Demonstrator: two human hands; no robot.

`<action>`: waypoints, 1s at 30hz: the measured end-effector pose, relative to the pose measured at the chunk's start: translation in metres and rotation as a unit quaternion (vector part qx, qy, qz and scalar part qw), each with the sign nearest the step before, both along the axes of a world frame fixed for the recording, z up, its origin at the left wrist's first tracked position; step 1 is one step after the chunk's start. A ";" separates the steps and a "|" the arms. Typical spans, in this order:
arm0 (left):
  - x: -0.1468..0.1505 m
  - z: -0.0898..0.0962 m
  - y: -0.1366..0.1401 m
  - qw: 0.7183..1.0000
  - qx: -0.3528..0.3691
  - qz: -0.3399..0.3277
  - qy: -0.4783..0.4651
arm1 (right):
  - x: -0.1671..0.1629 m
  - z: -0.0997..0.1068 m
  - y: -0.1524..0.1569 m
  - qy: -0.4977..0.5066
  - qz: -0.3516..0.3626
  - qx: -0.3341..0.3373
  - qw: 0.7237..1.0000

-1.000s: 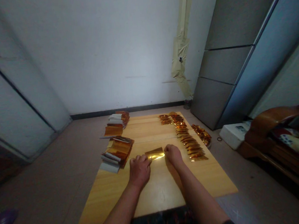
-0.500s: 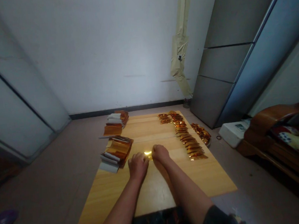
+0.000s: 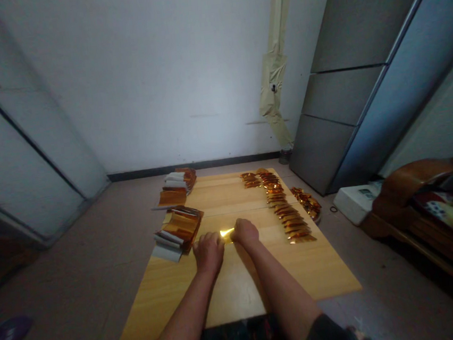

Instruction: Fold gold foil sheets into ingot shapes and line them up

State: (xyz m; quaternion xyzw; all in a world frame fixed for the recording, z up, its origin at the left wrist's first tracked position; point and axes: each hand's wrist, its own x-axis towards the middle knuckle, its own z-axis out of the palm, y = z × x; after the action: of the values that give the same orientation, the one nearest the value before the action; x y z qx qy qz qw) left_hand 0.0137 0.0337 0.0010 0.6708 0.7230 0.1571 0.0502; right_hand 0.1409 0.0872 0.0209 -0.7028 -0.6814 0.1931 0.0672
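1. Beyond the right edge of the table (image 3: 159,299), a container (image 3: 320,217) is heaped with shiny gold-brown pieces (image 3: 306,203); only a sliver of its rim shows, so its full shape cannot be told.
2. Farther right, a white box (image 3: 352,204) sits against the wooden bench (image 3: 415,173); a small greenish label is on it, and its contents cannot be seen.
3. By the dark skirting stands a small dark jar-like vessel (image 3: 285,157), too dim to read inside.
4. The gold sheet (image 3: 227,236) lies at the middle of the table, between the two hands – smooth, mirror-bright, glaring along its upper part. Its ends disappear beneath the hands.
5. The left hand (image 3: 209,252) has its fingers curled close together, clamped on the sheet's left end; the thumb is mostly hidden.
6. The right hand (image 3: 246,233) is balled, its fingers clamped on the right end; the fingertips themselves are out of sight.
7. Left of the hands lies a stack of sheets (image 3: 181,225), coppery and glossy on some faces, pale grey and matt on others, curling in loose layers. A second stack (image 3: 172,197) lies behind it, partly overhanging the edge.
8. On the right, narrow pointed pieces (image 3: 289,217) overlap in a long row – thin, crisp, glinting metallic orange. The table is pale, smooth, wood-grained board with a seam across it.
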 end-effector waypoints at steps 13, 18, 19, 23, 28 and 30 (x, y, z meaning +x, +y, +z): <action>-0.001 -0.008 0.001 0.999 0.036 0.006 -0.021 | 0.052 -0.015 -0.003 0.110 0.009 0.070 0.991; 0.000 -0.009 0.001 0.998 0.048 0.000 -0.041 | 0.050 -0.016 -0.007 0.120 0.017 0.080 0.989; 0.000 -0.009 0.001 0.998 0.053 -0.003 -0.045 | 0.050 -0.016 -0.007 0.123 0.013 0.084 0.989; 0.000 -0.009 0.000 0.995 0.079 -0.022 -0.051 | 0.050 -0.015 -0.007 0.143 0.016 0.088 0.986; 0.001 -0.007 -0.004 0.991 0.116 -0.058 -0.027 | 0.051 -0.014 -0.003 0.127 0.055 0.057 0.989; 0.002 -0.006 -0.005 0.990 0.123 -0.074 -0.013 | 0.051 -0.013 -0.003 0.115 0.075 0.045 0.990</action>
State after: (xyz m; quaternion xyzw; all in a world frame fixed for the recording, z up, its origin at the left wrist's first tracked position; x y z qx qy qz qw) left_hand 0.0156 0.0285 -0.0049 0.7217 0.6456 0.2495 -0.0119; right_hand 0.1920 0.0846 0.0079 -0.6193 -0.7277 0.2462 0.1622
